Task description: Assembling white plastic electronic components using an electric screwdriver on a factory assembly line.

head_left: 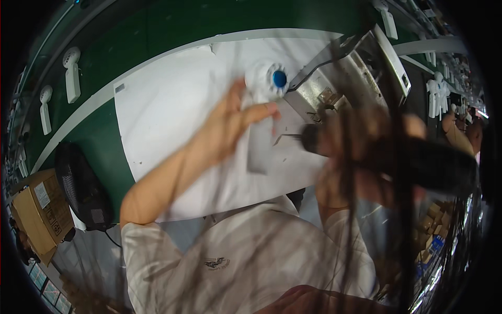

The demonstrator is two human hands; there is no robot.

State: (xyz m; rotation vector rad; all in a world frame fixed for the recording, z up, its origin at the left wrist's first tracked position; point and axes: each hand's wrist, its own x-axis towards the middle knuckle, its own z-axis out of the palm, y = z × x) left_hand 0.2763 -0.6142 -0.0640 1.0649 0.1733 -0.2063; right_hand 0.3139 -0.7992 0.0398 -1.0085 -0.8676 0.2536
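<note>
My left hand (230, 118) is at the middle of a white sheet, blurred by motion. Its fingers and thumb are around the neck of a white handheld fan (264, 83) with a round head and a blue centre disc. The fan's pale handle seems to run down below my thumb, though blur hides its outline. Toward the right, my right hand (366, 141) grips a black electric screwdriver (434, 165). Its thin bit points left, close to the fan's handle; I cannot tell whether they touch. Dark strands in front of the camera partly cover my right hand.
Right of the fan lies a metal tray (327, 86) with small parts inside. Several white fans stand on the green surface, including one fan (72, 76) at far left. A cardboard box (42, 209) and a black mesh object (83, 183) are at the left.
</note>
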